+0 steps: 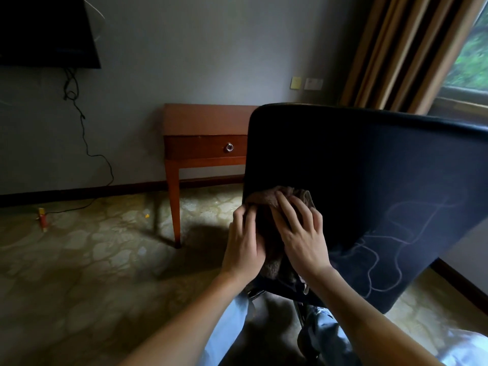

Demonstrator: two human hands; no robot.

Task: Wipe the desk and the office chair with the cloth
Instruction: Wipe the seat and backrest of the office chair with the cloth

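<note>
Standing behind the office chair, with its dark backrest filling the view from the centre out to 3 o'clock. Pressing a brown cloth against the lower left edge of that backrest, with both hands on it. Left hand at 9 o'clock of the cloth, fingers bent into the fabric and gripping it at the backrest's edge. Right hand at 3 o'clock of the cloth, fingers spread and laid flat, pushing it onto the chair. Faint pale wavy marks on the backrest toward 4 o'clock.

Beyond the chair at 12 o'clock of the hands, the wooden table against the wall, right end hidden by the backrest, one drawer with a ring pull. At 10 o'clock, a dark wall-mounted screen with a black cable trailing down to the patterned carpet. Near 9 o'clock on the carpet, a small red and yellow object, too blurred to name. At 1 o'clock, two wall plates, then tan curtains and a window at 2 o'clock. At 6 o'clock, legs in light jeans close to the chair's base.
</note>
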